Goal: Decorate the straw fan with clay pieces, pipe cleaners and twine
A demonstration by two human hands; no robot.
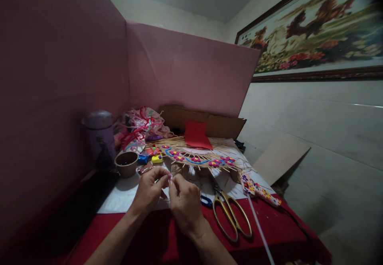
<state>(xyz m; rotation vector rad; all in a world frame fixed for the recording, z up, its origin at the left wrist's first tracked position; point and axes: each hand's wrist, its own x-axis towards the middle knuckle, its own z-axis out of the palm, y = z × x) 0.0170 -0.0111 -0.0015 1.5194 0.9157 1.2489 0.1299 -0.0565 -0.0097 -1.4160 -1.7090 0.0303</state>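
My left hand (152,189) and my right hand (186,201) meet above the front of the table, thumbs and fingertips pinched together. Between them is a small pale pink piece (170,176), too small to name and mostly covered by the fingers. Just behind the hands stands a curved cardboard band (191,160) edged with thin sticks and decorated with magenta flowers and a wavy blue line. Gold-handled scissors (224,205) lie to the right of my right hand, beside a blue-handled tool (206,201) that is partly hidden.
A brown cup (126,164) and a lidded purple tumbler (100,139) stand left. Blue (143,159) and yellow packets (157,158) lie near them. Behind are a tangled pink-red heap (146,123) and red paper (197,135). A flower-patterned glue gun (260,191) with a cord lies right.
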